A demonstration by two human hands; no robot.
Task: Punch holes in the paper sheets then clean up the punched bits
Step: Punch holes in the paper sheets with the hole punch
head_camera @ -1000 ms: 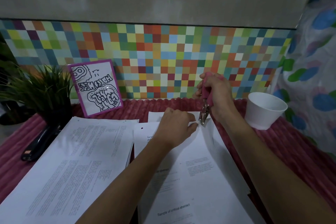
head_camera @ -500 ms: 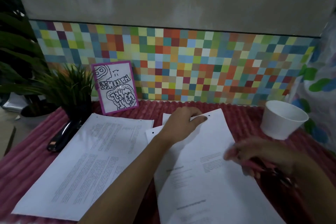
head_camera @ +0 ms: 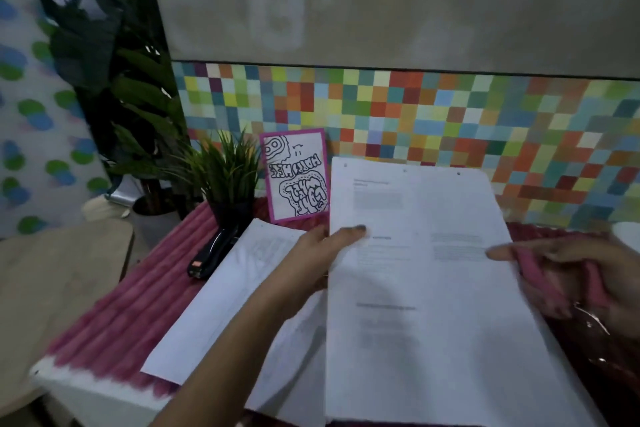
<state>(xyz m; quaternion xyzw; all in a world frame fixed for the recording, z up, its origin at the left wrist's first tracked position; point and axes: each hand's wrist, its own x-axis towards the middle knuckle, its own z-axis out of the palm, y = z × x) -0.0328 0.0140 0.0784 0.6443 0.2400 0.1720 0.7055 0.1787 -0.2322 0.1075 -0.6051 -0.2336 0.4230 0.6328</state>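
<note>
My left hand (head_camera: 320, 255) pinches the left edge of a printed paper sheet (head_camera: 422, 288) and holds it lifted and tilted above the table. Small punched holes show along the sheet's top edge. My right hand (head_camera: 581, 274) grips the pink-handled hole punch (head_camera: 540, 279) at the sheet's right edge; its metal jaws point down toward me. A second stack of printed sheets (head_camera: 242, 291) lies flat on the table to the left, partly under my left arm.
A black stapler (head_camera: 211, 253) lies left of the flat stack on the pink ribbed table cover (head_camera: 131, 305). A small potted plant (head_camera: 228, 180) and a doodle card (head_camera: 296, 175) stand at the back. A white cup's rim (head_camera: 627, 230) shows at far right.
My left hand has picked the punched sheet up from the table and raised it. My right hand drew the punch back from the sheet's top edge to its right side. The view swung left.
</note>
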